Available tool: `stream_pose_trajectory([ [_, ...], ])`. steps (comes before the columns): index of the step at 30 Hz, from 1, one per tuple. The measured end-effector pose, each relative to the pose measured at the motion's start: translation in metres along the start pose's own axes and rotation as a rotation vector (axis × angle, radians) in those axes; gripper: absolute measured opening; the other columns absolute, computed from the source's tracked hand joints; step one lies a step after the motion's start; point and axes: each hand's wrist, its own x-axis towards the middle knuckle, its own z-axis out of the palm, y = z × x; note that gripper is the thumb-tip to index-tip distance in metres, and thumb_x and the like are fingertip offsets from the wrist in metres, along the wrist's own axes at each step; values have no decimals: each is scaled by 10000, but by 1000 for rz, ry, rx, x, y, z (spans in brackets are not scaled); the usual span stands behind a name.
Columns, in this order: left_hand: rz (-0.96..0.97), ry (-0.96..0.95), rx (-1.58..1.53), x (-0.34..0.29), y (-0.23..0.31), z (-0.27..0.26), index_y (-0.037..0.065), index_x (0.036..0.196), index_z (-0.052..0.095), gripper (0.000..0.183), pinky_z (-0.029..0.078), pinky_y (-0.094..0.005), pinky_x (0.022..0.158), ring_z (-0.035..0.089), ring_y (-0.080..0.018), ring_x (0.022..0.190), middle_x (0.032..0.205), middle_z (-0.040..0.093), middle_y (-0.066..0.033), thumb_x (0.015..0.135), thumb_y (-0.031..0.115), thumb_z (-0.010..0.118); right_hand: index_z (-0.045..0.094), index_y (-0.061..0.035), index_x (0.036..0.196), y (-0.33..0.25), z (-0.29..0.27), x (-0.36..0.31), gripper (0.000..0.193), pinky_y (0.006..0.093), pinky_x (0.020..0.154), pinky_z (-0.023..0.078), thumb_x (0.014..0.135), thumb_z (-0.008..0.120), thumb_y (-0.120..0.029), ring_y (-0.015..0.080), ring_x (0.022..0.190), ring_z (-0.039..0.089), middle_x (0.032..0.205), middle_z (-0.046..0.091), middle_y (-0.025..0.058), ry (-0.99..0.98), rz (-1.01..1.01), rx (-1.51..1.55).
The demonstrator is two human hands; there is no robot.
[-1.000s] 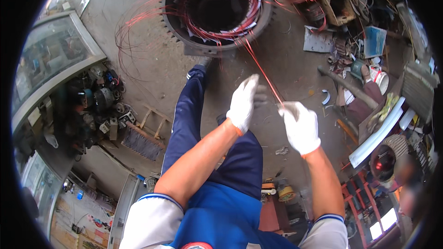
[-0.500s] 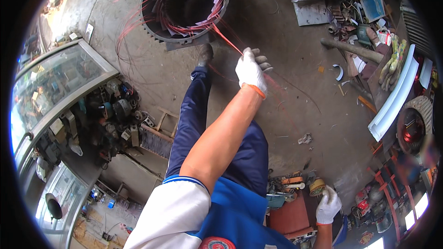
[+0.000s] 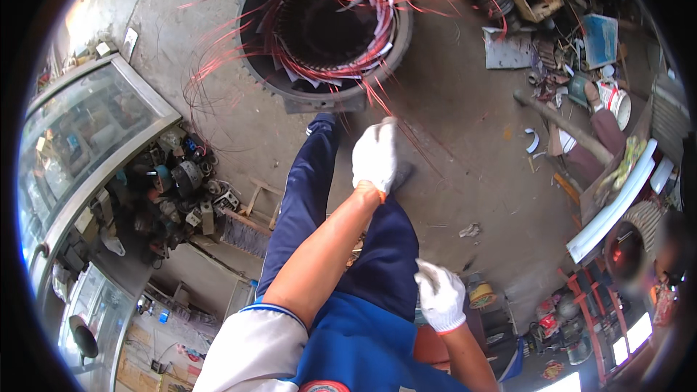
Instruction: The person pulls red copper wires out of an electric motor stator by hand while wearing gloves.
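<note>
A large round motor stator [image 3: 254, 76] stands on the floor at the top, its dark metal ring lined with pale slips and red winding wires [image 3: 337, 76]. Several loose wire ends fan out over its rim. My left hand [image 3: 375, 154], in a white knitted glove with an orange cuff, is closed at the near side of the stator, its blurred fingertips on a few red wires [image 3: 379, 101]. Lower right, my right hand [image 3: 441, 297], gloved alike, hangs beside my thigh with loosely bent fingers apart and nothing visible in them.
Left stands a glass-fronted cabinet [image 3: 156, 94] with motor parts [image 3: 185, 178] heaped beside it. On the right lie a wooden-handled tool [image 3: 566, 127], a white curved strip [image 3: 613, 207] and scrap. A yellow spool [image 3: 481, 295] sits beyond my right hand. My legs straddle the floor before the stator.
My left hand has moved a little left and down, toward my body. My right hand has come left and up from beside the spool. The view has shifted, showing more of the stator.
</note>
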Motion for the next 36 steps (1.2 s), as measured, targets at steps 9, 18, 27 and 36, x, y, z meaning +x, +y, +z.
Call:
stream_pose_trajectory([
  [9, -596, 127, -821, 41, -52, -21, -30, 912, 714, 419, 481, -351, 703, 519, -149, 737, 772, 667, -83, 1077, 354, 694, 767, -149, 1281, -96, 58, 306, 306, 499, 870, 584, 1001, 664, -218, 373, 959, 742, 1113, 776, 149, -278, -92, -347],
  [18, -725, -3, -539, 42, -53, -8, -2, 1261, 727, 389, 526, -457, 1051, 681, -420, 1237, 1323, 701, -268, 1087, 322, 599, 716, -58, 1144, -83, 109, 406, 253, 525, 780, 609, 1006, 566, -208, 372, 935, 791, 989, 806, 155, -564, -76, -719],
  [27, -822, -201, -732, 68, -22, -17, -57, 1427, 660, 487, 519, -328, 1045, 687, -179, 1199, 1349, 754, -155, 1046, 242, 712, 719, -179, 1271, -75, 105, 446, 283, 543, 850, 580, 1055, 573, -289, 388, 1005, 755, 1064, 792, 142, -729, 9, -793],
  [36, -853, -329, -782, 89, -5, -34, -57, 1481, 616, 604, 511, -357, 1084, 690, -251, 1247, 1384, 730, -183, 1017, 313, 731, 858, -78, 1054, -109, 133, 498, 308, 484, 908, 621, 971, 593, -214, 385, 1046, 796, 1114, 821, 192, -895, 89, -905],
])
